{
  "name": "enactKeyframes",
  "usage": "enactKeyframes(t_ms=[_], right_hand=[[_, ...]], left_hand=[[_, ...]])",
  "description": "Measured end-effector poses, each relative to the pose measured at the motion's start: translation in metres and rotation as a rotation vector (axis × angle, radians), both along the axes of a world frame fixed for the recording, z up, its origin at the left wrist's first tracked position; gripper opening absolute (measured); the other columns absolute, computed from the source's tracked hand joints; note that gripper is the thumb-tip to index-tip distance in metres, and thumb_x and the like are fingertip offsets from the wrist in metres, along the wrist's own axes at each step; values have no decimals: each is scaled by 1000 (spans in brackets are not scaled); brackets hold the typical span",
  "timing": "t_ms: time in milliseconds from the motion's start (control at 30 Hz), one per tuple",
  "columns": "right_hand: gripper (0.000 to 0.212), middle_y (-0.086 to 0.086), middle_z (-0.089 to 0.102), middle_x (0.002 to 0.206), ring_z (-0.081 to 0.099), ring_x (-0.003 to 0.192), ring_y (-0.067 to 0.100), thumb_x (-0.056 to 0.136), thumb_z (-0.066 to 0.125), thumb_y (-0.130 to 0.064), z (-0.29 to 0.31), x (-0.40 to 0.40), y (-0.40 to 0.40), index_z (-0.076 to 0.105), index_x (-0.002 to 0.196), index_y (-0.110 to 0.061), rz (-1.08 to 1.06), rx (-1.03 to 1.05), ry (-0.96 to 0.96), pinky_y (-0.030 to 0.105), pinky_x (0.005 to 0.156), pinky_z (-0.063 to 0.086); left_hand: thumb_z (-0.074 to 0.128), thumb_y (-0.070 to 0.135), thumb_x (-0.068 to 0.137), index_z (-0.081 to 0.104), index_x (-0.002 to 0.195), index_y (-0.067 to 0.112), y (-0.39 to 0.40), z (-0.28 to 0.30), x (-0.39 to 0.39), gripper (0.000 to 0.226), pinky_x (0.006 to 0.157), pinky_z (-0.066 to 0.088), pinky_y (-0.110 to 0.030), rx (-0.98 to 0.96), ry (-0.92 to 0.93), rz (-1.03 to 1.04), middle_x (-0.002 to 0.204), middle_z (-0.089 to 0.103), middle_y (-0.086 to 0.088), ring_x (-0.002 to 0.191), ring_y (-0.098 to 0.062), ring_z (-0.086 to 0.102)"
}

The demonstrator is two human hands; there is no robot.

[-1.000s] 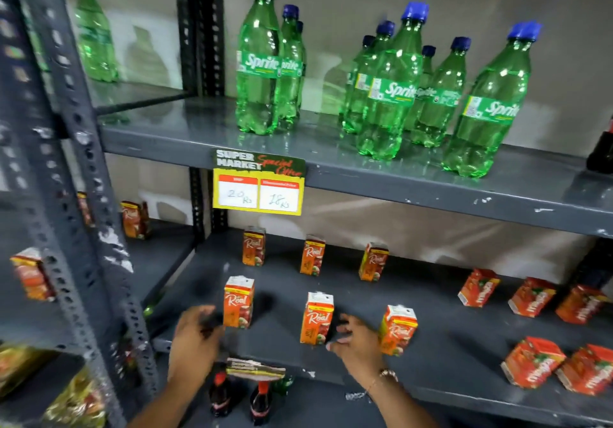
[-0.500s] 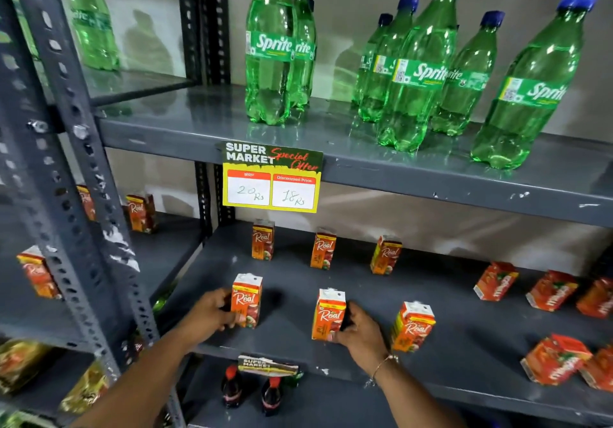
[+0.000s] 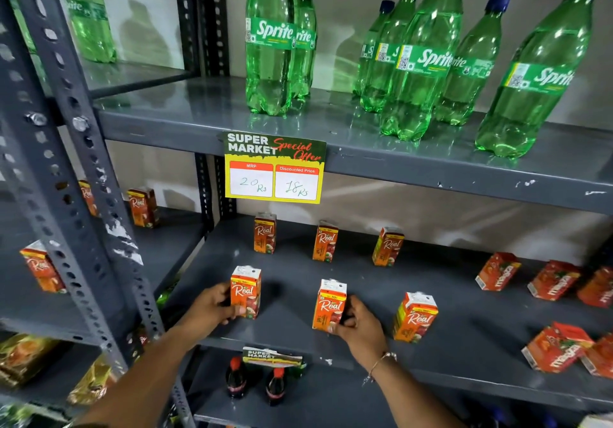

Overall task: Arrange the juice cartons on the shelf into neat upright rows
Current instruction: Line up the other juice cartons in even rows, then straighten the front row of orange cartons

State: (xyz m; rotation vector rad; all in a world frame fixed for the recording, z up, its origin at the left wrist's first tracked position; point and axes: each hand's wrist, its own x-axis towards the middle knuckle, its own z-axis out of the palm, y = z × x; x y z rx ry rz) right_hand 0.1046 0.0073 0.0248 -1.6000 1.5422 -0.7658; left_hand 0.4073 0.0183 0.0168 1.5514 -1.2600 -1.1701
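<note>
On the front of the grey metal middle shelf, the left hand grips the side of an upright orange Real juice carton, thumb across its lower front. The right hand, a thin bracelet at its wrist, clasps a second upright orange carton from the right. Just right of that stands a third front carton, tilted and untouched. Behind them three more orange cartons stand upright in a back row, well apart. Red Maaza cartons lie flat farther right. Above, green plastic Sprite bottles with blue caps stand over a yellow price tag.
</note>
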Motion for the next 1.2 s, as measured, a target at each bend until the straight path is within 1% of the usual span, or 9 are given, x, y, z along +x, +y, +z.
enactKeyframes(t_ms=[133,267,400,667,767,900,967,1067,1200], right_hand=[[51,-8,65,95,60,81,3,76,73,-20,3,0,1,50,122,-23,11,3,24,13,63,43],[50,-6,67,97,63,88,13,76,73,-23,4,1,2,51,121,-24,3,-8,58,28,77,51],[51,-6,66,98,62,88,12,76,73,-23,6,2,4,51,122,-24,8,-3,72,24,73,48],[54,-10,61,94,58,87,11,76,73,-21,12,1,7,47,124,-22,14,20,129,19,66,42],[71,-4,61,110,59,104,18,69,78,-14,20,2,9,40,130,-19,3,70,106,32,85,52],[102,1,36,144,36,135,24,64,81,-20,64,-1,18,20,146,-22,-1,14,62,38,110,35],[96,1,34,146,32,137,22,66,81,-26,100,-14,18,26,144,-24,11,-51,-15,39,111,33],[69,0,50,134,46,125,18,73,76,-29,150,-49,9,44,134,-22,-26,-182,-58,32,102,40],[50,7,54,131,49,123,24,84,64,-29,185,-113,-6,48,131,-17,-194,-292,153,25,92,36]], left_hand=[[70,1,76,54,119,14,2,2,-2,48,59,46,-25,2,-12,-11,89,71,4,75,-11,63],[70,3,77,53,118,16,3,3,-10,46,59,44,-25,-17,-31,7,91,70,5,77,-12,63],[70,4,77,53,117,18,5,4,-14,46,62,43,-27,-9,-36,27,93,68,10,83,-11,63],[70,3,77,50,125,8,7,7,-10,52,66,45,-29,27,-71,10,98,68,-4,84,-15,62],[72,4,75,49,126,10,9,10,-9,56,66,46,-28,51,-86,11,108,67,-8,90,-16,62],[77,-4,66,47,128,13,19,25,-14,70,77,47,-31,11,-114,61,120,61,-12,95,-20,58],[68,-7,73,47,128,17,25,44,-15,64,70,47,-33,-88,-220,165,114,58,-10,92,-25,56],[52,-6,83,52,124,17,26,89,-27,47,65,43,-34,-289,-307,315,102,57,-9,89,-28,58],[53,22,90,55,122,14,2,140,-70,34,79,46,-34,-518,-456,235,109,65,-9,97,-28,61]])
